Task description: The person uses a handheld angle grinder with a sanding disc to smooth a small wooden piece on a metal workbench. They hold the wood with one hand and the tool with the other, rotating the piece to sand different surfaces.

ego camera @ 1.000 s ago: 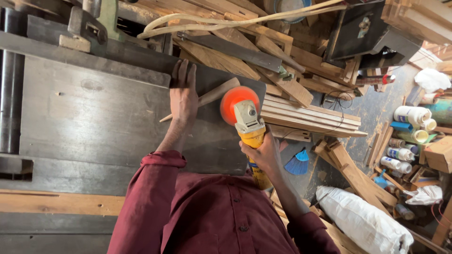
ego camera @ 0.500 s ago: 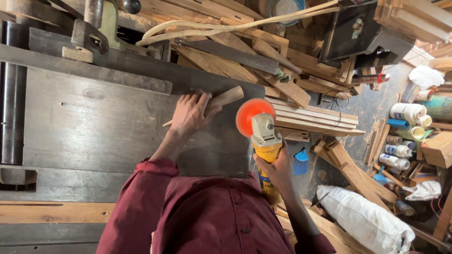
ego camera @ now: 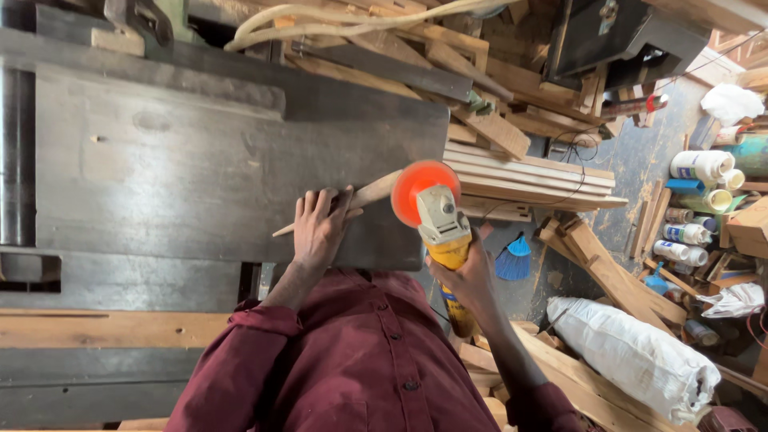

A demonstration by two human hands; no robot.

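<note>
My left hand (ego camera: 318, 226) presses a tapered wooden stick (ego camera: 370, 194) flat against the dark metal machine table (ego camera: 176, 168), near its front right corner. The stick's thin end pokes out to the left of the hand. My right hand (ego camera: 470, 276) grips the yellow body of an angle grinder (ego camera: 442, 232). Its orange disc (ego camera: 422, 190) sits at the thick right end of the stick, and I cannot tell whether they touch. Maroon sleeves cover both arms.
Stacked wooden slats (ego camera: 528, 188) and planks (ego camera: 400, 72) lie behind and right of the table. On the floor are a blue brush (ego camera: 512, 260), a white sack (ego camera: 632, 356), several white bottles (ego camera: 692, 200) and a dark box (ego camera: 616, 40). A wooden board (ego camera: 88, 328) runs along the near left.
My left hand has pulled the stick toward me across the table to its front edge. The grinder has come back to the stick's thick end after swinging away to the right.
</note>
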